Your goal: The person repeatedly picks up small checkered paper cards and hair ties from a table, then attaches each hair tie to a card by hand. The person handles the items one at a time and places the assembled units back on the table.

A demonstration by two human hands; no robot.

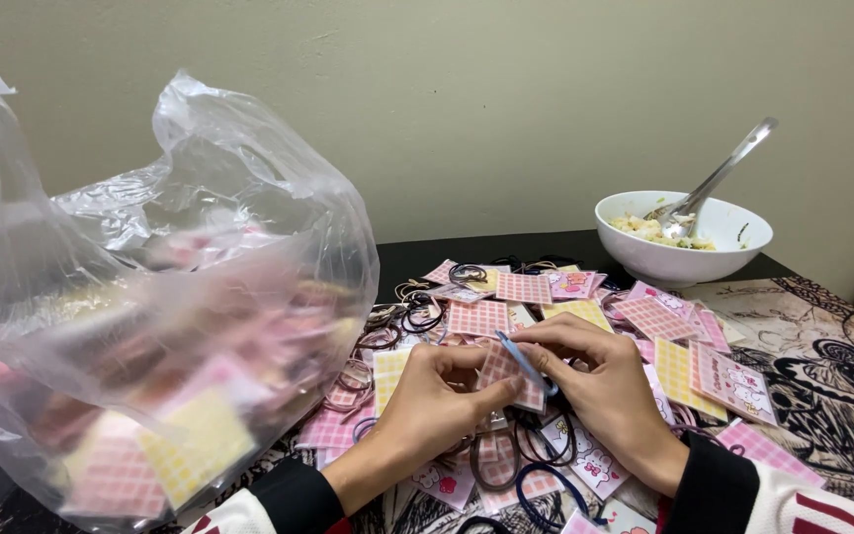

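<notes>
A pink checked card [508, 374] is held low centre, above the pile of cards [585, 307] and hair ties [536, 450] spread over the table [506, 249]. It is pinched at its lower edge by the left hand [437, 400], thumb and fingers closed narrow on it. A blue tie [524, 362] is laid slantwise across the card and gripped by the right hand [600, 381], fingertips curled tight on the band near the card's top edge. The card is judged light, thin and easily creased; it is best taken by the edges, not the middle, so that it is not bent under the band's pull. The tie is judged soft, stretchy and prone to snapping off a corner; a grip close to the card edge looks safest. To the left, a clear plastic bag [200, 257] of finished pink and yellow cards is seen, slack and likely to slump if nudged. At the rear right, a white bowl [684, 259] of food with a spoon [714, 178] stands well apart from the hands.
</notes>
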